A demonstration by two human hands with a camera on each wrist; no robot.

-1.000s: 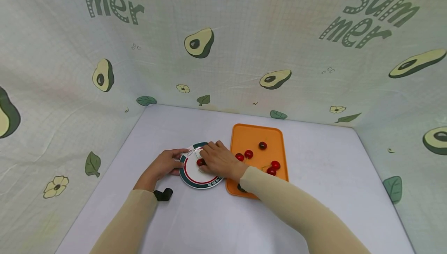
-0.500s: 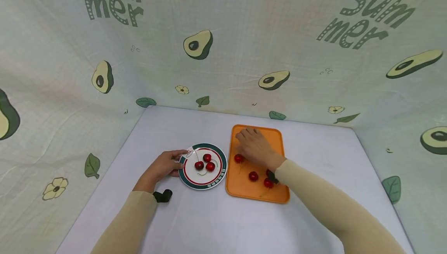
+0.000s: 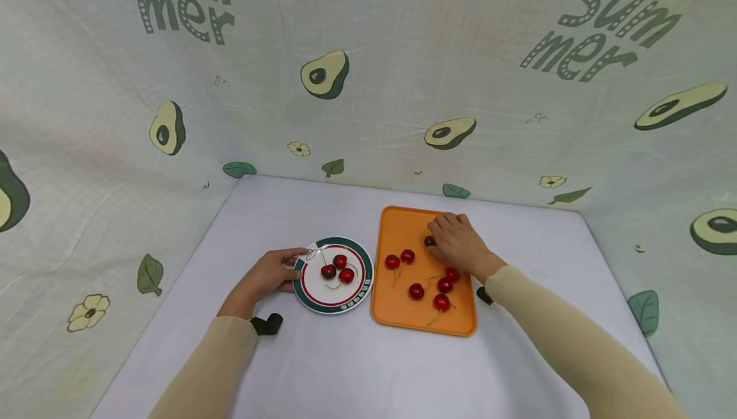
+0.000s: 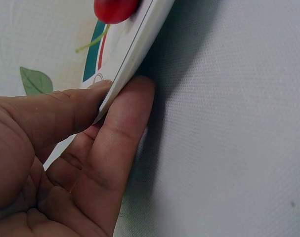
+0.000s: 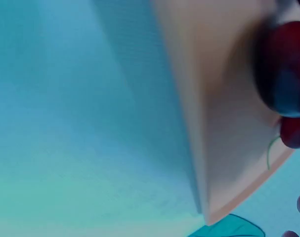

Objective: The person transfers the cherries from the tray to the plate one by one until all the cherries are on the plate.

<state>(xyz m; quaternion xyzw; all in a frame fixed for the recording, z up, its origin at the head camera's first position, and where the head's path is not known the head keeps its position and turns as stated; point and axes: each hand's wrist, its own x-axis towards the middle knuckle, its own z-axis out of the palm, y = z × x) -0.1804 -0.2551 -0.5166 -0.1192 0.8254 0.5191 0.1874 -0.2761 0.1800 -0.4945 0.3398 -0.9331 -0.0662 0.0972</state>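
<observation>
My left hand (image 3: 275, 273) pinches the left rim of a small white plate (image 3: 322, 306) with a green and red border; three red cherries (image 3: 340, 261) lie on it. In the left wrist view the thumb (image 4: 65, 108) lies on top of the plate's rim (image 4: 135, 54) and a finger sits under it. My right hand (image 3: 455, 243) is over the far part of the orange tray (image 3: 403, 221), with its fingertips curled onto a dark cherry (image 3: 429, 240). Several red cherries (image 3: 416, 290) with stems are scattered over the tray. The right wrist view is blurred, showing the tray's edge (image 5: 214, 123) and a dark cherry (image 5: 283, 64).
The plate and tray stand side by side on a white table (image 3: 345, 368). Cloth walls printed with avocados (image 3: 325, 73) close it in at the left, back and right. A black strap piece (image 3: 267, 324) shows at my left wrist.
My right hand left the plate, where it set a cherry down, crossed to the tray and now sits at the dark cherry at the far end. The left hand has stayed on the rim.
</observation>
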